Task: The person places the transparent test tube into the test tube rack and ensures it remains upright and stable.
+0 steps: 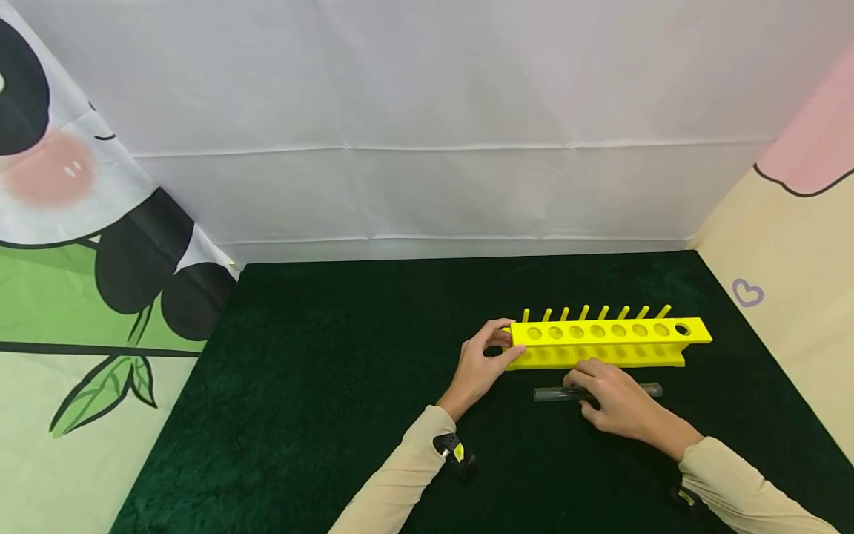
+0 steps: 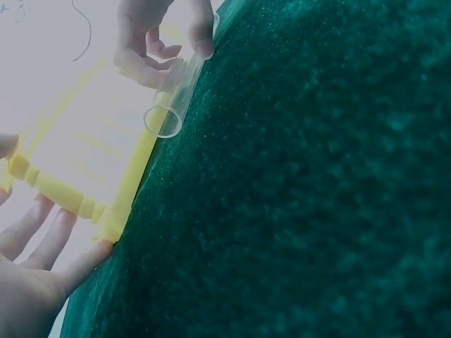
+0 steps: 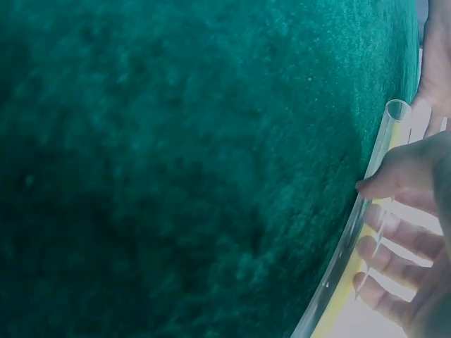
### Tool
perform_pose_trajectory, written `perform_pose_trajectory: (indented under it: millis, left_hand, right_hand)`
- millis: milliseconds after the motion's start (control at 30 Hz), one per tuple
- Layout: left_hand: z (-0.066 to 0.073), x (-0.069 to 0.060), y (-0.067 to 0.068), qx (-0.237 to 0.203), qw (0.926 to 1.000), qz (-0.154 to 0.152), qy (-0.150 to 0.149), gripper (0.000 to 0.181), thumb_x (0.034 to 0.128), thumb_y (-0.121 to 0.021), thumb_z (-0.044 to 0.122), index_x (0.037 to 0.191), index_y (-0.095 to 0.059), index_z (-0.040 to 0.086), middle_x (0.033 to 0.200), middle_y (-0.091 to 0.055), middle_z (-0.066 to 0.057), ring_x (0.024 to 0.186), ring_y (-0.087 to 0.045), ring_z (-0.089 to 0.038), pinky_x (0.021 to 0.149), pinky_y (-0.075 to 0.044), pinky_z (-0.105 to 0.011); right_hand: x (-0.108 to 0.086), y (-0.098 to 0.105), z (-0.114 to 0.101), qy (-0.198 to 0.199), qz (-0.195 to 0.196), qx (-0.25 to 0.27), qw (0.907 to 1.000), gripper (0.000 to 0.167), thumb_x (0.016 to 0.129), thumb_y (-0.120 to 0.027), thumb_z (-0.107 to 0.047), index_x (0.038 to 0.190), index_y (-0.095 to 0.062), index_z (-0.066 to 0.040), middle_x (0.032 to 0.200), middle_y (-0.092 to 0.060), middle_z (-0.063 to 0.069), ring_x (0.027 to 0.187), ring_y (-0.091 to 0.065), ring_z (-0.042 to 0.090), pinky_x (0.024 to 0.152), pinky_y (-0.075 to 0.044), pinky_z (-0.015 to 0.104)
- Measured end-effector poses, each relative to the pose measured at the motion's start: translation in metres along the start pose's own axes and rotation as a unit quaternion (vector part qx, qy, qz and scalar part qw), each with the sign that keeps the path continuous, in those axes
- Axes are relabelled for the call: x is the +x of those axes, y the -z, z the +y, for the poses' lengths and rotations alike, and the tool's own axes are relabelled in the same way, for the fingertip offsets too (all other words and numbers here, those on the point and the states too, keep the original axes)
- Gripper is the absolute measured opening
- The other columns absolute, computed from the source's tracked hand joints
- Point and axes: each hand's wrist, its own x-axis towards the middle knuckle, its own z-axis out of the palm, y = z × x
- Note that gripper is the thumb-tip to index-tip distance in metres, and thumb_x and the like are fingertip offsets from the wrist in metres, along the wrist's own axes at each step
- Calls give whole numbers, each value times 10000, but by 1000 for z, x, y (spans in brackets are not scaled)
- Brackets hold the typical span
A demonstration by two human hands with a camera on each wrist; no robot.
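A yellow test tube rack (image 1: pixel 587 343) with a row of round holes and slanted pegs along its back stands at the right of the table. My left hand (image 1: pixel 477 371) grips its left end, thumb at the front and fingers at the side. In front of the rack, my right hand (image 1: pixel 617 404) pinches a clear test tube (image 1: pixel 550 394) around its middle. The tube lies roughly level, alongside the rack, its open rim pointing left. In the right wrist view, thumb and fingers (image 3: pixel 394 260) sit on either side of the tube (image 3: pixel 338 257).
Dark green cloth (image 1: pixel 320 371) covers the table. A white sheet (image 1: pixel 454 193) hangs behind it. Printed cloths stand at both sides, a panda pattern (image 1: pixel 133 259) on the left and a cream and pink one (image 1: pixel 800 245) on the right.
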Motion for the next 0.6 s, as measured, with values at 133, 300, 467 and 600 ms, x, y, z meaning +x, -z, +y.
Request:
perform_pose_trajectory:
  millis: [133, 300, 467, 600]
  left_hand:
    - [0, 0, 0, -38, 10000, 19, 37, 414, 882, -668, 329, 1266, -533, 254, 1107, -607, 66, 1007, -581, -94, 855, -493, -390]
    - [0, 0, 0, -1, 10000, 1, 75, 423, 879, -671, 336, 1270, -534, 254, 1103, -604, 77, 1006, -578, -85, 802, -509, -326]
    - [1, -1, 0, 11, 10000, -15, 80, 453, 882, -668, 330, 1290, -525, 196, 1107, -600, 70, 1009, -575, -85, 792, -508, -304]
    - [1, 0, 1, -6, 10000, -10, 88, 444, 881, -670, 322, 1287, -524, 213, 1111, -596, 76, 1012, -573, -80, 824, -498, -333]
  right_hand:
    - [2, 0, -1, -138, -231, -12, 9996, 327, 706, -737, -89, 1009, -646, -169, 982, -575, -39, 829, -507, 74, 723, -491, 335]
    - [4, 2, -2, -237, -350, 22, 9991, 321, 700, -736, -94, 994, -637, -179, 965, -569, -45, 803, -495, 72, 707, -483, 324]
    - [2, 5, -4, -241, -193, 131, 9994, 334, 682, -748, -79, 979, -635, -184, 951, -575, -56, 808, -527, 83, 707, -491, 318]
    - [1, 8, -4, -166, 49, 176, 9997, 354, 663, -764, -58, 969, -637, -181, 937, -581, -58, 801, -542, 89, 689, -493, 309]
